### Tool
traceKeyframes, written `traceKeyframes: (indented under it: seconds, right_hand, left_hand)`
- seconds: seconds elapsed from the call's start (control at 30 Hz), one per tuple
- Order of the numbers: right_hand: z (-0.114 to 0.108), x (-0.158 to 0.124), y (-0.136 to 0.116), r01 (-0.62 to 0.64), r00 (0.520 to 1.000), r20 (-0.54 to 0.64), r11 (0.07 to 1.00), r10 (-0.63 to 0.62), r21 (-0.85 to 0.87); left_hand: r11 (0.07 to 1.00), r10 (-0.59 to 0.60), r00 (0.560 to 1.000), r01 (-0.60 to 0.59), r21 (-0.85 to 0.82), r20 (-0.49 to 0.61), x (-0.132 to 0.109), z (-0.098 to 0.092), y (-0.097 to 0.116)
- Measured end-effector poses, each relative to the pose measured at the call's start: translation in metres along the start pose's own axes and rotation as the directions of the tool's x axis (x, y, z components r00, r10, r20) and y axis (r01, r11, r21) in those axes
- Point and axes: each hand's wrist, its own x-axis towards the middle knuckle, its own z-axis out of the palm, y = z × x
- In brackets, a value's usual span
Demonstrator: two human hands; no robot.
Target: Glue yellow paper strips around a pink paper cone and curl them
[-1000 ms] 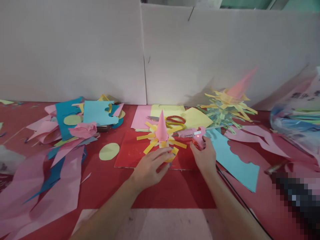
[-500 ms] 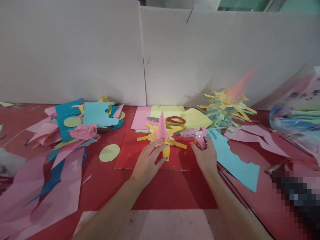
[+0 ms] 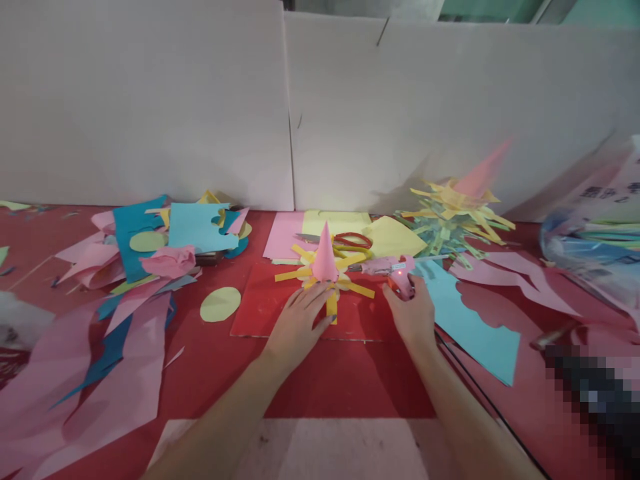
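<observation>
A pink paper cone (image 3: 326,259) is stood upright at the centre of the frame, ringed by yellow strips (image 3: 293,274) that are splayed outward. It is set over a red board (image 3: 255,313), by which the bench (image 3: 350,390) is presumably protected from glue. The left hand (image 3: 300,327) is laid over the front of the ring with fingers extended, probably so that the paper is steadied; whether a strip is pinched there cannot be told. By the right hand (image 3: 413,310) a pink glue gun (image 3: 387,266) is grasped at its handle, its nozzle turned toward the cone's base, likely so that the joint is within easy reach. The black cord (image 3: 475,380) is run toward the lower right, away from the paper. Scissors (image 3: 355,239) are left just behind the cone, seemingly within reach. A similar cone-topped piece (image 3: 450,200) is placed at upper right, apart from the hands, where crushing seems less likely.
</observation>
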Motion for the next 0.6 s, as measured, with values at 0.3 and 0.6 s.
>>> traceKeyframes:
  seconds: [0.3, 0.6]
  right_hand:
    - [0.0000, 0.0003, 0.0002, 0.002, 1.000, -0.003, 1.000, -0.002, 0.009]
    - [0.0004, 0.0005, 0.0007, -0.010, 1.000, 0.009, 1.000, 0.010, -0.001]
  left_hand:
    - [0.999, 0.008, 0.993, -0.013, 0.038, 0.121, 0.0001, 0.0000, 0.0019]
    - [0.997, 0.005, 0.983, -0.018, 0.073, 0.183, 0.0008, -0.0007, 0.0038]
